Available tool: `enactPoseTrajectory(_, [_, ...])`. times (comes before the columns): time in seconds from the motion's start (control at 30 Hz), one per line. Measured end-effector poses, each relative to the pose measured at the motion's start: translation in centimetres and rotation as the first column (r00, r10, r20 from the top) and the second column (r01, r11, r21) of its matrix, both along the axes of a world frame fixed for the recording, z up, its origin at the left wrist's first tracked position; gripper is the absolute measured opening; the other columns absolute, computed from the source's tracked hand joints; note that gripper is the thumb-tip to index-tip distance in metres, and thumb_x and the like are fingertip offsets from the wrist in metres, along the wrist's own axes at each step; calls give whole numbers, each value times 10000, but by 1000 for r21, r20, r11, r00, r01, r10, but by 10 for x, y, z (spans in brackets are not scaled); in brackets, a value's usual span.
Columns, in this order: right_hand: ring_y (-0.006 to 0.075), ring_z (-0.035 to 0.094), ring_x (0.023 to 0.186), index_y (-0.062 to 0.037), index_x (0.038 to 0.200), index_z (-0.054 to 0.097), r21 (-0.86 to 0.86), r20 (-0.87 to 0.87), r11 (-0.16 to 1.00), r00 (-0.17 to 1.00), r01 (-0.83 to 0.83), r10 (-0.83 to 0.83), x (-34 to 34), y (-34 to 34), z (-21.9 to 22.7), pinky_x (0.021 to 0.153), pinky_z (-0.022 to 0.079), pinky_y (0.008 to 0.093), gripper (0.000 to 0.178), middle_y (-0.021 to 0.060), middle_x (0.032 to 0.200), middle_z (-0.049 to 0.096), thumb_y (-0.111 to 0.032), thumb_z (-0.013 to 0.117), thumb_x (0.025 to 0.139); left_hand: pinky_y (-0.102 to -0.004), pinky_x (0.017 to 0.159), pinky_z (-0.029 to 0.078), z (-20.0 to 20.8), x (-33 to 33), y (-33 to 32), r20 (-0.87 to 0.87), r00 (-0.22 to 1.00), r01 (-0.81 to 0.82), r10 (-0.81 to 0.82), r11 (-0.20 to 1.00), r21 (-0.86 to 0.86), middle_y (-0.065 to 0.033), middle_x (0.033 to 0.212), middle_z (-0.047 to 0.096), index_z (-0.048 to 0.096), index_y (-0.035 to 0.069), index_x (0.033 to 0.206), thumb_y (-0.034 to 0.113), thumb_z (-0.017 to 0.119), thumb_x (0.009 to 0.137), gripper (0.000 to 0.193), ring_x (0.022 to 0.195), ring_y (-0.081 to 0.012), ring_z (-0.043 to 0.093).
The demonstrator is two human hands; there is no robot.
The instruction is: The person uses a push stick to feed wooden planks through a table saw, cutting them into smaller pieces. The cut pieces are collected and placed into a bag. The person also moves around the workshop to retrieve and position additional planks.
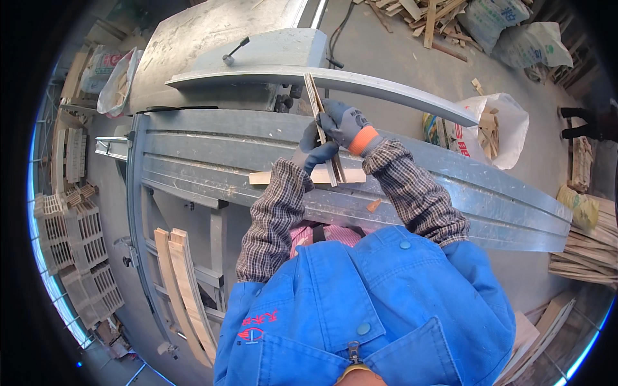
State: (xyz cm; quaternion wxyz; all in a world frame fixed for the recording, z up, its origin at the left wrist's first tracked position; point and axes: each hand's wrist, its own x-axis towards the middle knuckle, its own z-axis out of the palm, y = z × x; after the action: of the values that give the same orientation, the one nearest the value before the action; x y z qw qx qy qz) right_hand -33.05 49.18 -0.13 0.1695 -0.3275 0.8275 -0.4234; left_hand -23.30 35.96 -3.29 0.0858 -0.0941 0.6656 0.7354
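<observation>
While we're bent over the work, a small bundle of thin, flat wooden strips [313, 96] is up in front of us, above the middle of the long, grooved grey metal desk [193, 138]. We've got both hands on it: our left grip [314, 153], in a grey-and-dark work glove, is closed around the lower part, and our right grip [347, 125], same sort of glove with an orange cuff, is pinched narrow on it just above. The bundle slants a bit, far end overlapping the long silver metal rail [393, 93], near end over a pale rectangular wooden board [277, 177] lying across the desk. Can't tell from our angle whether the strips touch either one.

A small orange-brown wood scrap [373, 205] sits on the desk nearer to us. Past the rail there's a lever with a black handle [236, 51].

Further out, two long pale wooden planks [183, 283] lean low on our left, with light slatted pallets [77, 244] beyond them. Over on our right, an open white sack [512, 132] has wood bits in it, and a loose heap of wooden offcuts [412, 19] covers the floor farther back.
</observation>
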Motion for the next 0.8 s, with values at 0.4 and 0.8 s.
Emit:
enactPoseTrajectory(0.4, [373, 664, 992, 26, 1337, 503, 447, -46, 894, 999, 22, -1, -27, 94, -117, 891, 522, 452, 582, 237, 1052, 672, -98, 688, 799, -506, 1058, 502, 24, 2, -41, 20, 968, -198, 251, 713, 672, -223, 1450, 481, 295, -15, 1510, 398, 741, 810, 928, 1338, -344, 503])
enactPoseTrajectory(0.8, [137, 619, 703, -50, 1070, 723, 170, 438, 872, 758, 458, -483, -4, 122, -153, 653, 494, 305, 302, 64, 879, 705, -306, 678, 917, -482, 938, 581, -34, 57, -30, 313, 926, -354, 210, 772, 528, -203, 1409, 528, 330, -4, 1504, 340, 706, 801, 868, 1231, -334, 586])
